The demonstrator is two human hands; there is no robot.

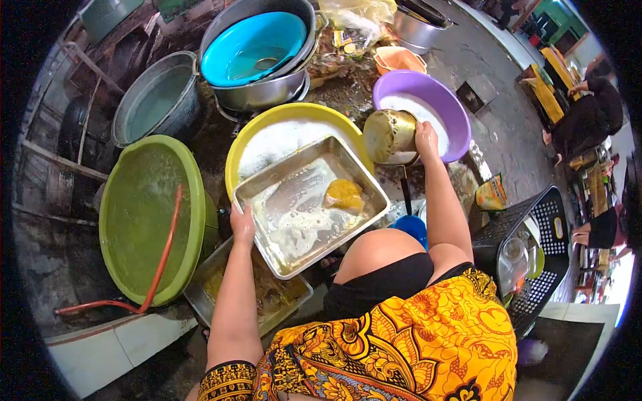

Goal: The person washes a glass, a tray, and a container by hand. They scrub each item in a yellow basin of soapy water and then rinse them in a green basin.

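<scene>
A: Your left hand [243, 224] is drawn in narrow on the edge of the tray [334, 244], thumb up over the rim. The tray slants across the near side of the yellow tub [287, 111], with suds and a yellow sponge [344, 195] in it.

B: Wet metal looks slippery, so I'd have you take a deep grip there and let the tub's rim bear some weight, if it can; whether the two touch, you can't tell from here.

A: Your right hand [428, 142] has the pot [390, 136] by its open side, just right of the yellow tub. The pot is tipped over, its stained base facing left, and your fingertips are partly hidden.

B: Hold it firmly. It overlaps the near left of the purple tub [455, 120], so a slight lean that way should send drips into those suds.

A: Mind the blue dipper [411, 228] too, nearer you and right of the yellow tub.

B: And go easy with the tray's tilt. The sponge lies loose toward its right side, and a steep angle could slide it out.
</scene>
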